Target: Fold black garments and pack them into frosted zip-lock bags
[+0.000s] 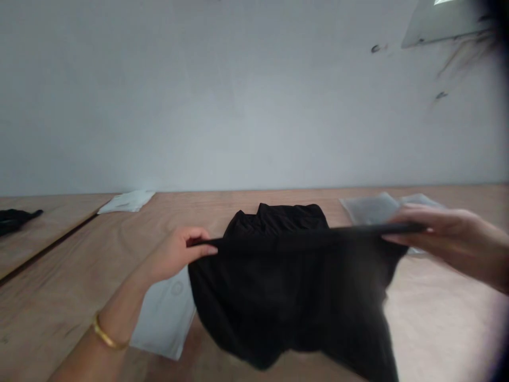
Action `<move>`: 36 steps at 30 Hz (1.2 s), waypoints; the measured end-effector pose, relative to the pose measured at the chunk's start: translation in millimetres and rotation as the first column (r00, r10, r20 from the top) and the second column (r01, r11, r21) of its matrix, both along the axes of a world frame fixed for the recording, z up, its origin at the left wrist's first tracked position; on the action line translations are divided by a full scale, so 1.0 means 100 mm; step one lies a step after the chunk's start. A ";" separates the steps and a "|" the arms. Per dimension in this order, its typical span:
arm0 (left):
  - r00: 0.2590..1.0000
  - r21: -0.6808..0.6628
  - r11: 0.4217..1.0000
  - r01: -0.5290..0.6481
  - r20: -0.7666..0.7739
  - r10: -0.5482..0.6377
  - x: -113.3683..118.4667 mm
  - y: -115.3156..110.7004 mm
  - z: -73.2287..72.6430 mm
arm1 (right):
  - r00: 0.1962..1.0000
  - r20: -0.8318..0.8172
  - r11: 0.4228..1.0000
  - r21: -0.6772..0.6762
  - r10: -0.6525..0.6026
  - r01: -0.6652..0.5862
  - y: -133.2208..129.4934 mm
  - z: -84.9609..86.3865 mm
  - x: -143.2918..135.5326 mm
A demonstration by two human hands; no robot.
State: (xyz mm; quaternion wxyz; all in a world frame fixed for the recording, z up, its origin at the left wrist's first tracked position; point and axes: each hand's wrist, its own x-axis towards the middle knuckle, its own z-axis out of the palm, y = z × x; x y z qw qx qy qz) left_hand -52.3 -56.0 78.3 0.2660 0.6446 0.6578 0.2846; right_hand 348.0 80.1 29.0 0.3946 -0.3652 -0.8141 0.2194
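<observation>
A pair of black shorts (pixel 286 297) hangs stretched by its waistband between my two hands, above the table. My left hand (pixel 191 249) pinches the left end of the waistband between thumb and fingers. At the other end, my right hand (pixel 433 233) grips the waistband; it is a little blurred. The legs of the shorts hang down toward me. Behind them lies another black garment (pixel 278 217), its lower part hidden. A white plastic bag (pixel 165 313) lies under my left forearm, partly covered by the shorts.
Clear plastic bags (pixel 368 208) lie at the back right of the wooden table (pixel 191 209). Another white bag (pixel 127 201) is by the wall at the back left. A black item (pixel 16 218) sits beyond a dark gap between boards at far left.
</observation>
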 end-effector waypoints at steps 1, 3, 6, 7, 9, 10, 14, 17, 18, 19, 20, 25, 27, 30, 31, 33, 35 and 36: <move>0.999 0.147 0.988 -0.043 -0.011 0.045 -0.02 0.17 0.06 | 0.996 -0.043 0.996 0.048 -0.079 0.081 0.16 0.12 0.00; 0.990 0.400 0.908 -0.126 -0.010 0.142 -0.02 0.48 0.19 | 0.964 -0.142 0.961 0.131 -0.225 0.244 0.39 0.32 -0.03; 0.980 0.587 0.796 -0.151 -0.018 0.198 0.02 0.76 0.24 | 0.910 -0.248 0.906 0.183 -0.333 0.381 0.53 0.41 -0.04; 0.980 0.600 0.788 -0.134 -0.035 0.194 0.02 0.80 0.19 | 0.914 -0.240 0.908 0.192 -0.326 0.374 0.53 0.37 -0.03; 0.982 0.579 0.811 -0.083 -0.093 0.167 0.01 0.81 -0.03 | 0.944 -0.187 0.927 0.212 -0.274 0.311 0.48 0.18 0.01; 0.981 0.554 0.831 -0.055 -0.127 0.149 0.00 0.79 -0.19 | 0.960 -0.150 0.939 0.216 -0.238 0.266 0.43 0.04 0.03; 0.956 0.371 0.925 0.089 -0.293 0.026 -0.04 0.55 -0.88 | 0.994 0.011 0.985 0.141 -0.105 0.102 0.11 -0.69 0.06; 0.913 0.243 0.957 0.157 -0.406 -0.047 -0.04 0.35 -1.19 | 0.966 0.258 0.998 0.063 -0.001 -0.016 -0.11 -1.16 0.03; 0.897 0.217 0.962 0.163 -0.438 -0.053 -0.04 0.32 -1.24 | 0.943 0.332 0.998 0.057 0.001 -0.021 -0.15 -1.26 0.01; 0.881 0.197 0.967 0.163 -0.470 -0.053 -0.04 0.31 -1.27 | 0.923 0.385 0.998 0.065 -0.016 -0.010 -0.16 -1.33 -0.01; 0.864 0.182 0.970 0.158 -0.501 -0.047 -0.03 0.32 -1.29 | 0.907 0.419 0.997 0.078 -0.040 0.008 -0.13 -1.38 -0.04; 0.778 0.179 0.980 0.085 -0.626 0.048 0.02 0.72 -1.35 | 0.877 0.447 0.981 0.156 -0.176 0.117 0.33 -1.42 -0.29; 0.755 0.203 0.978 0.051 -0.649 0.095 0.05 0.88 -1.35 | 0.861 0.460 0.971 0.187 -0.218 0.146 0.54 -1.38 -0.33; 0.740 0.216 0.976 0.028 -0.661 0.125 0.08 0.93 -1.32 | 0.832 0.493 0.961 0.226 -0.252 0.158 0.75 -1.27 -0.19; 0.739 0.218 0.976 0.026 -0.661 0.128 0.09 0.89 -1.29 | 0.817 0.504 0.954 0.241 -0.281 0.179 0.79 -1.22 -0.08; 0.738 0.222 0.975 0.024 -0.662 0.133 0.12 0.76 -1.23 | 0.768 0.519 0.924 0.275 -0.375 0.265 0.83 -1.10 0.18; 0.752 0.235 0.972 0.026 -0.645 0.136 0.19 0.61 -1.16 | 0.706 0.544 0.891 0.293 -0.453 0.346 0.83 -0.99 0.43; 0.775 0.248 0.968 0.032 -0.617 0.132 0.26 0.53 -1.13 | 0.679 0.564 0.883 0.291 -0.470 0.369 0.80 -0.95 0.52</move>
